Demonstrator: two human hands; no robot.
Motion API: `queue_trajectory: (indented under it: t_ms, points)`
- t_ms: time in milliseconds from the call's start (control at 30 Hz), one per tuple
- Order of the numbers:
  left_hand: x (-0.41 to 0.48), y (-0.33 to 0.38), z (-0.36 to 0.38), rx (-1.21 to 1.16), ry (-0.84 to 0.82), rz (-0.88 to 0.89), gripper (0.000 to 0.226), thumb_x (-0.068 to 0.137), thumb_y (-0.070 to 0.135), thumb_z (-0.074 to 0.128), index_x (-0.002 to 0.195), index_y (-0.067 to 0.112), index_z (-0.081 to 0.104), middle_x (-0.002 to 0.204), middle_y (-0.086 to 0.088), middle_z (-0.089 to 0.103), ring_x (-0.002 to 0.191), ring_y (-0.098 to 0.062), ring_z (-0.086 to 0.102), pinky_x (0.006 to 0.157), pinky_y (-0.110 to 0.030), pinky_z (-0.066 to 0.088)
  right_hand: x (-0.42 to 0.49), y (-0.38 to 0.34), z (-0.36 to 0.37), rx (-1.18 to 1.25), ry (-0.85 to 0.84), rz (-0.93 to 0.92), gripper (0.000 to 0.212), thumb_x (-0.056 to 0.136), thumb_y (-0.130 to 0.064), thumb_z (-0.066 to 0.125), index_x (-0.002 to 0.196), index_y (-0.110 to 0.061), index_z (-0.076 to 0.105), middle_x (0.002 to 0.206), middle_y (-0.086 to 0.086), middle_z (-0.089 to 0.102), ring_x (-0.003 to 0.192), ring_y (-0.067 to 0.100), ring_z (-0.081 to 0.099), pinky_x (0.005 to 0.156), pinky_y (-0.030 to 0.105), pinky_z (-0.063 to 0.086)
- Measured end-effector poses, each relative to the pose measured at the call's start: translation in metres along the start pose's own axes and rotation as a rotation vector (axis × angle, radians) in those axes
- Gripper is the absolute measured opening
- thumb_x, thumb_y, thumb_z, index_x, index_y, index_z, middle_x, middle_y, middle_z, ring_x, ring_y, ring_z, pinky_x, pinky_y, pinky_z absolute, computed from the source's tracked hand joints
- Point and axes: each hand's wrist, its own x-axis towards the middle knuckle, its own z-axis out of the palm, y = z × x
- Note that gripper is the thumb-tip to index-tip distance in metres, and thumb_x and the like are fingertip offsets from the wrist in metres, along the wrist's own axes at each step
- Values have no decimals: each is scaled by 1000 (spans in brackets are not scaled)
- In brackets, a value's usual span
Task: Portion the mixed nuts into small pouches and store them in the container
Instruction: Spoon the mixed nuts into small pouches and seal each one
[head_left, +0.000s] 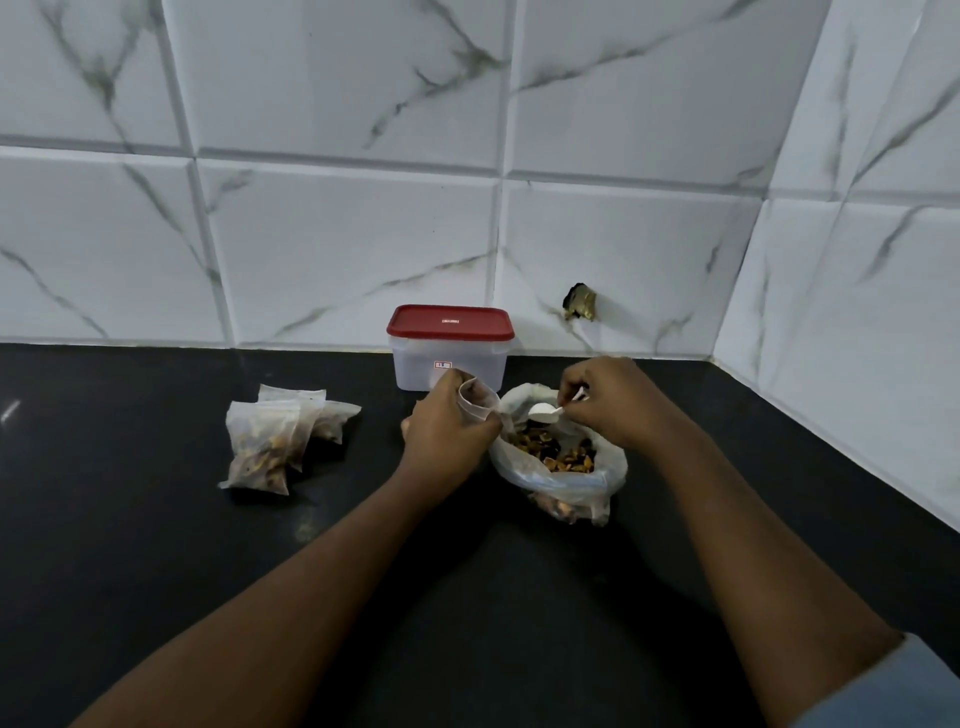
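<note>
The left hand (449, 434) is gripping a small clear plastic pouch (477, 399), hiding all but its open mouth. The right hand (615, 400) is pinching a white plastic spoon (544, 410) over the large clear bag of mixed nuts (558, 457) — the spoon's load is unclear. To the left, filled clear pouches (272, 441) are lying on the black worktop (156, 519); the red-lidded translucent container (449, 348) is standing closed behind.
</note>
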Motion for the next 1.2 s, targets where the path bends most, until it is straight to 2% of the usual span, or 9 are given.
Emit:
queue_trajectory:
  t_ms: [67,200,300,400,500,733,833,900,1200]
  points:
    - [-2,2,-2,8,-56,-20,29,90,25,77,111,29,57,100,18,61,101,-5,62,96,-37,55,1,0,4,-26,-27,-3,14,89,-9,72,91,-21,78,96,-5,70,77,3,62,58,16,39]
    - [2,3,-10,223,-151,3,34,89,38,76,116,34,54,108,18,62,105,-6,59,110,-49,42,-4,3,-11,27,-40,-12,11,88,-13,73,87,-22,78,87,-9,69,67,3,57,56,18,36]
    - [3,4,-14,348,-240,29,38,90,40,73,122,31,55,118,12,60,110,-10,56,112,-52,37,-7,5,-15,12,-61,-8,12,88,-14,74,83,-25,76,92,-8,72,77,6,62,62,25,42]
    - [2,1,-15,300,-269,43,35,90,38,74,118,33,54,118,12,57,111,-11,57,110,-53,43,-7,12,-16,30,-59,37,13,86,-13,71,81,-23,78,89,-6,74,83,11,68,68,28,52]
    - [1,-2,-13,207,-259,73,36,88,38,75,118,32,57,120,9,60,112,-13,59,105,-50,49,-7,14,-14,27,-21,39,15,89,-11,70,86,-21,80,92,-8,73,87,7,67,67,21,47]
    - [-2,-4,-7,7,-229,56,38,89,28,79,123,23,61,114,9,65,104,-6,64,79,-18,48,-6,12,-11,112,-32,99,15,88,-10,71,84,-21,80,81,-9,75,77,6,69,60,20,44]
    - [-2,-6,-5,-29,-218,43,38,90,29,79,123,23,60,114,10,66,102,-5,64,78,-17,49,-6,11,-4,198,-21,128,13,90,-10,71,83,-18,79,82,-6,76,76,3,68,64,21,44]
    - [-2,-7,-5,-55,-215,33,39,90,29,79,124,23,60,114,9,66,102,-5,64,79,-18,49,-7,13,-4,315,-52,165,15,90,-7,70,81,-14,79,76,-3,77,64,0,66,64,22,47]
    - [-3,-8,-5,-106,-236,14,43,91,30,79,127,24,58,115,12,64,105,-7,65,87,-25,55,0,32,3,675,-38,408,9,89,1,67,91,3,75,80,20,76,51,9,49,45,20,35]
